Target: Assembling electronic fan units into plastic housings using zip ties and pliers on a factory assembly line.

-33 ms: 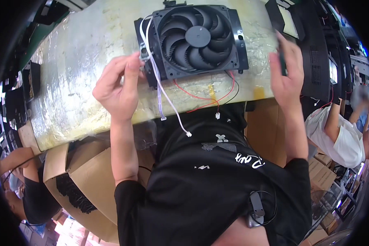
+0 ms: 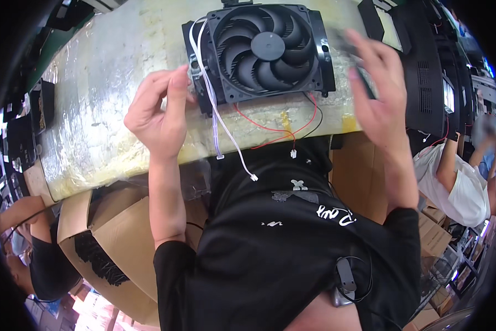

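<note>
A black cooling fan (image 2: 267, 46) with curved blades sits in a square frame on a black metal-edged base. White cables (image 2: 208, 83) run down its left side and end in small plugs. Beneath it a red and black lead (image 2: 293, 144) hangs to a white connector. At the base's left edge, beside a small shiny metal tab (image 2: 194, 65), my left hand (image 2: 162, 110) is closed in a pinch; what lies between its fingertips is hidden. My right hand (image 2: 381, 91), smeared by motion, is off the fan's right side, its fingers around a dark slim tool (image 2: 367, 83).
The bench (image 2: 110, 105) is wrapped in clear plastic over a yellowish surface. On its right stands a black vented casing (image 2: 421, 83). An open cardboard box (image 2: 115, 243) is below the bench at left. Other people work at both sides, one in a white shirt (image 2: 452, 182).
My right hand has moved a little to the left, toward the fan, with the slim tool tilting. The fan has shifted very slightly; my left hand stays at its edge.
</note>
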`<action>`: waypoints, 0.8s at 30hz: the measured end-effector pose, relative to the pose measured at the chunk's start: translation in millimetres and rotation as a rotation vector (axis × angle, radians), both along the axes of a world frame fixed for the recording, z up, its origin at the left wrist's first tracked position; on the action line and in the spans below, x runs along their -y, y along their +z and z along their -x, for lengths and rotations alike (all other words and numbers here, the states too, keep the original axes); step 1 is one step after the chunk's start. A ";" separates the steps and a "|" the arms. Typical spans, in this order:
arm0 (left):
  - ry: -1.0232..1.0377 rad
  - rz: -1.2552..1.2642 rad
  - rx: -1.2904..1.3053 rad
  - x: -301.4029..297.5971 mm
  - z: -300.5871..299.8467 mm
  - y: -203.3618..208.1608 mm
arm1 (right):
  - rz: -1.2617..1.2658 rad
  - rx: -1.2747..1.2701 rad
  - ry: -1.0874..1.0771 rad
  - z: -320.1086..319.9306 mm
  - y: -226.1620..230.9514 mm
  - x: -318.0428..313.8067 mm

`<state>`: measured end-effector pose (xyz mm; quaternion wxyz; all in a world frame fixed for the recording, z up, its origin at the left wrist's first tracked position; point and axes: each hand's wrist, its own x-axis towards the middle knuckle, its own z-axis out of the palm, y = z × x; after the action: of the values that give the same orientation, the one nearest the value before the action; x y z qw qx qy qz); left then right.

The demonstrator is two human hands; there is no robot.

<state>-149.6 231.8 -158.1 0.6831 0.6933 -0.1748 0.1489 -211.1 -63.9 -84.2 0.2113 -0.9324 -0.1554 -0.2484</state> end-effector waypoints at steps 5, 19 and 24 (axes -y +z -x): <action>0.055 0.074 0.004 2.6 -1.7 -2.6 | 0.285 -0.235 0.247 -35.6 58.4 -80.1; -0.006 0.178 -0.164 0.6 0.8 -3.1 | 0.656 -0.060 0.257 -36.8 50.6 -104.7; 0.093 -0.090 0.157 0.3 -4.2 -2.1 | 0.791 -0.317 0.188 -28.3 59.1 -107.8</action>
<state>-145.4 231.4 -160.3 0.6277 0.7169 -0.2021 0.2261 -182.7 43.9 -25.0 -0.1192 -0.9500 -0.2885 -0.0032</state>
